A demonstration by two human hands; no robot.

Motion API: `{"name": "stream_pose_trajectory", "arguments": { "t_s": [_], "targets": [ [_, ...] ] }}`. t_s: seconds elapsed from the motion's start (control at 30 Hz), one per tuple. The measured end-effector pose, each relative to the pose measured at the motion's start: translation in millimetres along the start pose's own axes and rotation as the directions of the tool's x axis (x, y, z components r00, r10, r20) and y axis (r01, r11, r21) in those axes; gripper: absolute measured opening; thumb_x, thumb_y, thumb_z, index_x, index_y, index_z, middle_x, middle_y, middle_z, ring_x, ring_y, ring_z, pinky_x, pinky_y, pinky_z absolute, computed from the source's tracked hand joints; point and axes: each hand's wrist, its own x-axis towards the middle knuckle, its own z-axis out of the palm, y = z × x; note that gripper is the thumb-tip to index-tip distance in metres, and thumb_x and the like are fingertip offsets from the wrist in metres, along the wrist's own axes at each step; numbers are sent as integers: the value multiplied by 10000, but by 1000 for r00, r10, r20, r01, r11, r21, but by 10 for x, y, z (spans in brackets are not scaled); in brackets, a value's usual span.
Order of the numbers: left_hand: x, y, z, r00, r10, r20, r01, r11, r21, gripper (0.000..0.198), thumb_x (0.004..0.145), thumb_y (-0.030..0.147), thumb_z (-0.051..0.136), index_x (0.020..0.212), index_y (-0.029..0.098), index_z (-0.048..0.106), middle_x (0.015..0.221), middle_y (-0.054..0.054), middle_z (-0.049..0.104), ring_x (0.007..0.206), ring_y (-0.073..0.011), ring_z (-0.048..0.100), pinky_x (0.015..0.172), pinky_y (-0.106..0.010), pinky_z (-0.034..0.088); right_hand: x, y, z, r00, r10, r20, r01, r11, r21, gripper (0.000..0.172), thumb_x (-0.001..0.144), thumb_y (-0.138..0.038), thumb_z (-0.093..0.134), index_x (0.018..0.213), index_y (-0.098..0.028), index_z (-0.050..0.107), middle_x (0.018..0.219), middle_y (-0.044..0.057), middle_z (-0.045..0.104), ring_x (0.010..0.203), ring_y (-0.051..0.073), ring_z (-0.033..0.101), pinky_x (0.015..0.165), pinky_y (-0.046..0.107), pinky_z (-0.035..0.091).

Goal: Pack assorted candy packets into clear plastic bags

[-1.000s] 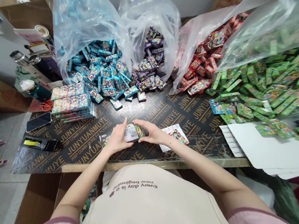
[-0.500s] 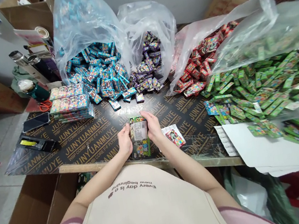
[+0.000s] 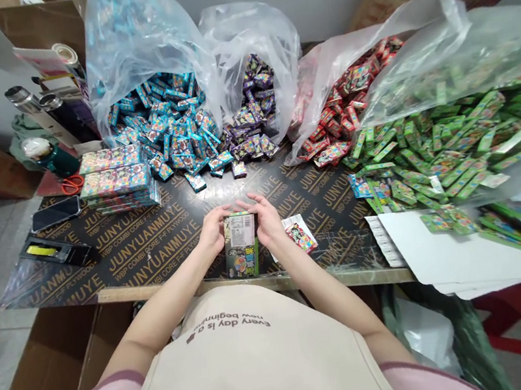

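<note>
My left hand and my right hand together grip a small printed display box, green and dark with a white barcode label on its top. The box stands upright at the table's near edge, one hand on each side, fingers curled over its top. Beside my right wrist lie a small red packet and a white card. Beyond the hands, clear plastic bags spill little boxes: blue ones, purple ones, red ones and green ones.
A stack of finished colourful packs sits at the left, with a phone, a tape dispenser, scissors and flasks further left. White sheets overhang the right edge. Cardboard cartons stand on the floor.
A second ago the box lay low and sideways between my hands; both hands turned it upright and drew it toward the table's near edge.
</note>
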Motion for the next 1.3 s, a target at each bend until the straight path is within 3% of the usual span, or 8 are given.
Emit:
{"name": "stream_pose_trajectory", "arguments": {
  "t_s": [0.13,0.33,0.5,0.6,0.77,0.97,1.13,1.3],
  "targets": [
    [22,33,81,992,109,-62,-110,994,-18,296,476,57,545,753,137,614,642,-2,660,597,-112,603,608,-220,451,-27,7,39,996,-91,-13,91,995,31,393,607,-124,617,939,-240,441,822,-9,720,771,215,709,718,368,553],
    [74,-1,102,966,246,-75,-248,968,-20,237,487,45,532,674,133,649,635,-3,649,637,-110,597,689,-241,465,-24,11,-3,999,-47,-8,47,995,91,438,587,-142,593,997,-250,485,796,-17,727,778,221,700,766,416,539],
    [54,-95,73,913,401,-67,-399,916,48,53,600,190,605,573,155,635,588,8,621,571,-105,557,614,-236,442,21,103,-46,982,-191,-8,190,981,-30,77,611,-166,546,661,-196,596,711,14,715,765,204,676,840,391,511],
    [24,-106,11,881,474,4,-469,872,141,116,590,238,724,565,153,648,599,7,631,603,-108,561,650,-237,449,4,151,-101,947,-320,5,319,941,-110,116,688,-257,601,598,-194,636,740,22,717,775,181,657,838,346,498],
    [64,8,-113,889,433,152,-458,815,357,217,553,265,805,707,145,710,674,-16,680,620,-119,583,653,-249,459,13,101,-221,911,-400,103,405,815,-415,185,657,-335,747,772,-195,712,733,11,704,673,155,610,692,296,483],
    [152,196,-104,925,284,253,-374,799,470,237,514,303,819,623,129,700,594,-30,665,540,-123,564,581,-252,443,112,-66,-255,939,-298,173,344,790,-507,258,597,-400,781,651,-174,671,608,4,659,557,133,561,583,272,444],
    [85,268,-98,814,367,450,-580,548,603,148,640,295,752,609,159,706,641,-49,680,604,-151,598,612,-263,450,-26,-194,-270,924,-284,256,382,724,-574,239,658,-411,747,658,-178,691,621,7,662,589,148,570,622,289,452],
    [-2,300,-111,665,387,639,-745,405,531,94,658,258,770,622,202,704,719,-56,680,708,-178,616,705,-283,454,-96,-364,-481,875,-234,424,457,691,-560,237,802,-443,621,796,-234,734,885,36,709,937,231,613,913,385,422]
  ]
}}
